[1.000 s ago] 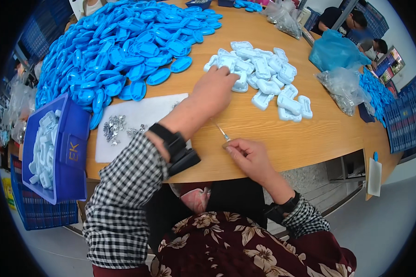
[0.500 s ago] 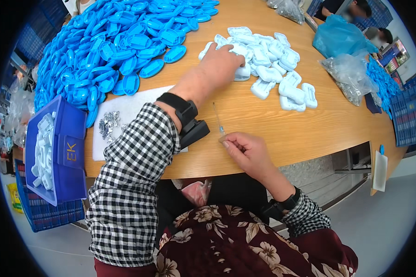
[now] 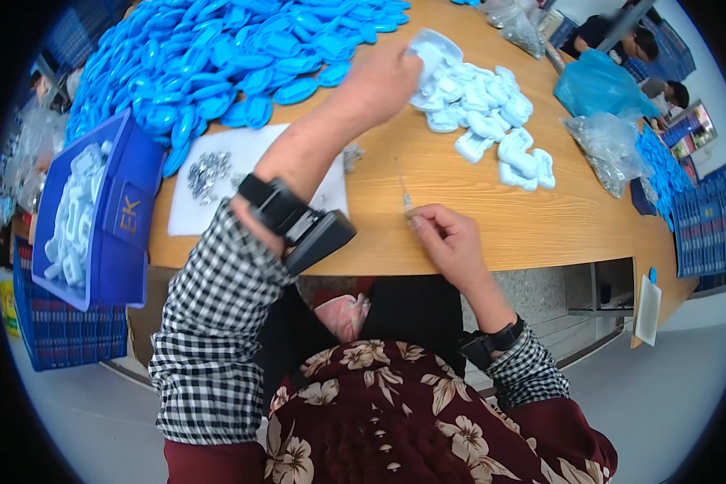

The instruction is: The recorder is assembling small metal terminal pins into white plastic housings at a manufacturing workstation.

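Observation:
My left hand (image 3: 381, 84) reaches across the table, its fingers closed on the edge of a pale blue plastic shell (image 3: 436, 55), which is a little blurred. The shell is lifted over the near end of a heap of similar pale shells (image 3: 486, 98). Close to the table's front edge, my right hand (image 3: 452, 244) pinches a thin needle with a small hub (image 3: 406, 198), its shaft pointing away from me. A white foam mat (image 3: 250, 173) carrying small shiny metal parts (image 3: 208, 176) lies partly behind my left forearm.
Bright blue oval shells (image 3: 210, 64) are heaped at the back left. A blue bin (image 3: 133, 214) of pale pieces stands at the left edge. On the right lie a blue plastic bag (image 3: 601, 85) and a clear bag of parts (image 3: 613, 145). Other people sit at the far right.
My left hand has pulled up from the pale heap and now holds a pale blue shell. The view has shifted slightly; my right hand keeps its pinch on the needle.

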`<state>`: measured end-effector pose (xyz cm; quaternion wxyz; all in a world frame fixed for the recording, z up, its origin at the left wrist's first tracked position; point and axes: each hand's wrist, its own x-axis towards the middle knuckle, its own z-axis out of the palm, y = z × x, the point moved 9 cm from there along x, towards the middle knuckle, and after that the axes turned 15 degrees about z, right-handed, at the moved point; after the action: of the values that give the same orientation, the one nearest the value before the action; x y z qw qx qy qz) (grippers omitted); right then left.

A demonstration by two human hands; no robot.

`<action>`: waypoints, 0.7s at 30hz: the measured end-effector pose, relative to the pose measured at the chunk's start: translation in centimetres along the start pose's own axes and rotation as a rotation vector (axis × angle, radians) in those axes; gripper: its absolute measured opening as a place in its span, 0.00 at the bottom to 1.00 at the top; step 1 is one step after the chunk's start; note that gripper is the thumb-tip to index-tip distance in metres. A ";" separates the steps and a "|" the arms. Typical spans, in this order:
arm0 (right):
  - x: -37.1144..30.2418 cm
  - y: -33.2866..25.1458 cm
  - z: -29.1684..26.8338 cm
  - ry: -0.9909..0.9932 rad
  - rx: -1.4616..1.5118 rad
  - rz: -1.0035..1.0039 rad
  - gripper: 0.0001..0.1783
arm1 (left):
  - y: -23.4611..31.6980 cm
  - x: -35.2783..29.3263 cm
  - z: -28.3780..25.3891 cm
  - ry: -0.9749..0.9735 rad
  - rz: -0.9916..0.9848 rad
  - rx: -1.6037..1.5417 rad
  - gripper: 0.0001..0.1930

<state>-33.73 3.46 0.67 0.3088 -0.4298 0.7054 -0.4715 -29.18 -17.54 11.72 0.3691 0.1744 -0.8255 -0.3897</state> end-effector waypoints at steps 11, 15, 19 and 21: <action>2.2 -3.5 5.1 -0.187 -0.182 0.025 0.11 | -1.4 -25.5 -7.1 0.355 -0.427 -1.225 0.27; 3.8 -7.0 8.3 -0.199 -0.393 -0.120 0.12 | -2.0 -29.9 -7.5 0.479 -0.485 -1.011 0.30; 5.1 -7.8 10.8 -0.187 -0.512 -0.256 0.13 | -1.7 -31.4 -8.1 0.500 -0.509 -0.927 0.31; 5.5 -7.9 11.8 -0.184 -0.539 -0.260 0.13 | -1.8 -31.9 -8.5 0.507 -0.505 -0.972 0.32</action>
<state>-23.77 -7.65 3.55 0.1834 -0.6235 0.7133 -0.2623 -1.56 -4.73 -1.17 0.4879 0.2640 -0.3723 -0.7441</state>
